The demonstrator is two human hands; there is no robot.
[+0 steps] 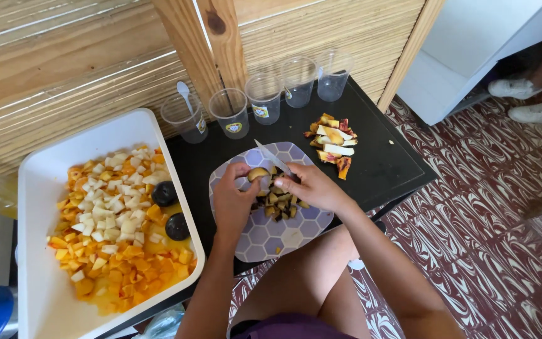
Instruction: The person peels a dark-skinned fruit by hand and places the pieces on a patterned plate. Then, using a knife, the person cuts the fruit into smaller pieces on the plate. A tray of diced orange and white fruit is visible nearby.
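My left hand (232, 199) pinches a piece of plum (258, 174) on the patterned cutting board (263, 237). My right hand (312, 186) grips a knife (271, 157), its blade pointing away from me over the fruit. Several small dark plum chunks (278, 203) lie on the board between my hands. The board rests on a small black table (377, 157).
A large white tub (39, 188) at left holds several diced orange and white fruit pieces plus two whole dark plums (165, 193). Several clear plastic cups (265, 97) stand along the back edge. Fruit peels (334, 143) lie at right. Someone's white shoes (525, 100) rest on the patterned floor.
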